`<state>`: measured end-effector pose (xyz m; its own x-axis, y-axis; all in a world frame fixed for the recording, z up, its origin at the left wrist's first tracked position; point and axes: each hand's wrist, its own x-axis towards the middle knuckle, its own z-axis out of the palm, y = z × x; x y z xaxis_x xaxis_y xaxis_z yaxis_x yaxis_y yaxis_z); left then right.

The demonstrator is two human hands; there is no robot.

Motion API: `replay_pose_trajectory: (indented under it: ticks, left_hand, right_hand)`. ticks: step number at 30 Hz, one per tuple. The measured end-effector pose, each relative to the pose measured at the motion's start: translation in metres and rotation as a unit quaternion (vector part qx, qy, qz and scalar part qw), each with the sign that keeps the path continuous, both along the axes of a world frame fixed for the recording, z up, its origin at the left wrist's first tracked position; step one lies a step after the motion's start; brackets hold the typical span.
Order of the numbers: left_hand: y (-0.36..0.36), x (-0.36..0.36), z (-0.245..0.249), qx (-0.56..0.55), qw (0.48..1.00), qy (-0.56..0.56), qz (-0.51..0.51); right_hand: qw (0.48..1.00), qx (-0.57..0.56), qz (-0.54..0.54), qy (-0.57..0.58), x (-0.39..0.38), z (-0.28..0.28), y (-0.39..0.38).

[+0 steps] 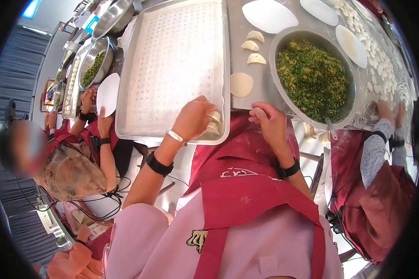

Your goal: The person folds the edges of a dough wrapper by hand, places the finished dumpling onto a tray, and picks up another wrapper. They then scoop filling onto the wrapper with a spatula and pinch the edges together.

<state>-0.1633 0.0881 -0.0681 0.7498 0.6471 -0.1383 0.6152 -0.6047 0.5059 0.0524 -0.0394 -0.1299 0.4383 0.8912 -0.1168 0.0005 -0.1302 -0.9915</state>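
Observation:
My left hand (193, 120) is over the near right corner of a large metal tray (120, 116) lined with perforated white sheet. Its fingers are closed on a folded dumpling (214, 116), and another dumpling (212, 129) lies just below it in the tray. My right hand (271, 124) hangs at the table's near edge with fingers curled in; whether they hold anything is hidden. Close above it lies a round dough wrapper (241, 85). Beyond that are three folded dumplings (256, 58). A steel bowl (273, 76) of chopped green and yellow filling (312, 76) stands to the right, a utensil handle leaning at its near rim.
White plates (270, 16) lie behind the bowl. Many small dough pieces (381, 60) cover the floured right side. At left, a co-worker's hands hold a white plate (108, 95) beside another bowl of filling (95, 65). A co-worker's sleeve (376, 149) is close at right.

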Motion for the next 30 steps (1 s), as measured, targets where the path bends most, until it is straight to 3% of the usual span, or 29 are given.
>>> replay_pose_trajectory:
  ticks: [11, 14, 18, 22, 25, 28, 30]
  left_hand:
    - [-0.011, 0.005, 0.002, 0.061, 0.996, 0.064, 0.007]
    - [-0.002, 0.006, 0.022, 0.044, 0.999, 0.013, 0.003]
    - [0.015, 0.045, 0.074, 0.107, 0.989, -0.105, 0.016]
    - [0.037, 0.109, 0.081, 0.137, 0.980, -0.145, -0.018]
    - [0.065, 0.149, 0.027, 0.178, 0.969, -0.164, -0.052]
    - [0.079, 0.180, -0.007, 0.190, 0.981, -0.036, -0.035]
    - [0.077, 0.188, -0.023, 0.204, 0.978, -0.032, -0.023]
  right_hand:
    - [1.000, 0.003, 0.011, 0.004, 0.003, -0.005, -0.001]
    - [1.000, -0.002, 0.010, 0.010, 0.004, -0.005, 0.000]
    - [0.999, 0.016, 0.011, 0.027, 0.004, -0.006, 0.001]
    - [0.999, -0.016, 0.034, 0.023, 0.005, -0.002, 0.002]
    - [0.999, 0.021, 0.020, 0.034, 0.005, -0.010, 0.002]
    - [0.999, 0.027, 0.025, 0.038, 0.007, -0.015, 0.001]
    - [0.998, 0.033, 0.029, 0.039, 0.006, -0.015, 0.001]
